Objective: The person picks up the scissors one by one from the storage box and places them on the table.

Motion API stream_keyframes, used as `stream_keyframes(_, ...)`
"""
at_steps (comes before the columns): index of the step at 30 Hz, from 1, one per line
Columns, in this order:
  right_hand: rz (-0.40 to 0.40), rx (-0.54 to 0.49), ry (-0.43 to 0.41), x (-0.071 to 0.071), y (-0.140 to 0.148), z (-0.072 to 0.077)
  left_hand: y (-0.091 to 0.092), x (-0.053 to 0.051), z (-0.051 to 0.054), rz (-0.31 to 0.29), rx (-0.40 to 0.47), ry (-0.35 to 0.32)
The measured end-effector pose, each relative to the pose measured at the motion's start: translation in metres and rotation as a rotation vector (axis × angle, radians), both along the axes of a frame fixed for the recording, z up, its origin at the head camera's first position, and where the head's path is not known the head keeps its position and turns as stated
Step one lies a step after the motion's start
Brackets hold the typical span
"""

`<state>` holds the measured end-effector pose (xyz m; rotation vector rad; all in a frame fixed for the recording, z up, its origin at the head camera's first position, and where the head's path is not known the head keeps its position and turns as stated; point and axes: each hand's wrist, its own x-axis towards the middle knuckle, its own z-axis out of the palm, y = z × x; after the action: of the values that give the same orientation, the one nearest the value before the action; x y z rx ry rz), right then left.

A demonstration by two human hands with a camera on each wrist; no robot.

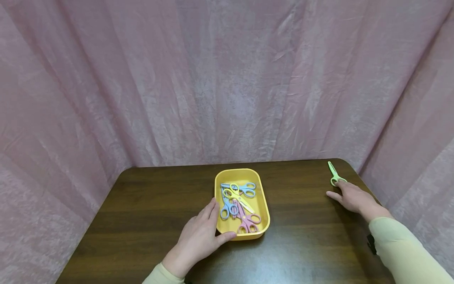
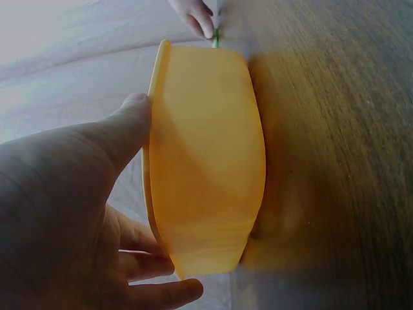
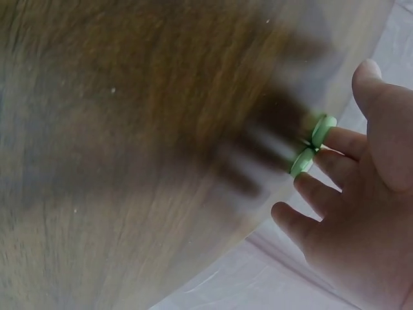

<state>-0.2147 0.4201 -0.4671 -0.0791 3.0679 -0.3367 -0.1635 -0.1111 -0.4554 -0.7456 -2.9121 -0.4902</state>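
A yellow tray point(image 1: 263, 197) stands on the table with several scissors in it: blue scissors point(image 1: 250, 192), yellow scissors point(image 1: 232, 193) and pink scissors point(image 1: 244, 221) overlap. My left hand point(image 1: 198, 234) rests against the tray's near left corner, fingers along the left rim and thumb on the near rim; the left wrist view shows the fingers fairly straight. At the far right lie green scissors point(image 1: 333, 171), blades pointing away. The fingertips of my right hand point(image 1: 351, 197) reach the handle loops point(image 3: 321, 132), with the thumb apart from them. Firm contact there is hard to tell.
The dark brown wooden table point(image 1: 159, 205) has rounded far corners. Pink curtains point(image 1: 230, 86) hang behind it and along both sides. The green scissors lie close to the table's right edge.
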Motion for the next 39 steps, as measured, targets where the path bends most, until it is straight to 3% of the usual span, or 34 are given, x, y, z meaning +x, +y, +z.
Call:
stream_keyframes(14,0.019,0.010,0.042,0.0011,0.0087,-0.0014,-0.0005,0.0036,0.0012,-0.009,0.010,0.002)
stream_keyframes(30,0.048,0.046,0.065,0.0000,0.0072,0.0006,-0.0004,0.0009,0.0010,-0.002,0.008,-0.016)
stream_keyframes(39,0.056,0.070,0.043,-0.0007,0.0092,-0.0027,-0.0006,0.0005,0.0006,-0.005,0.008,-0.006)
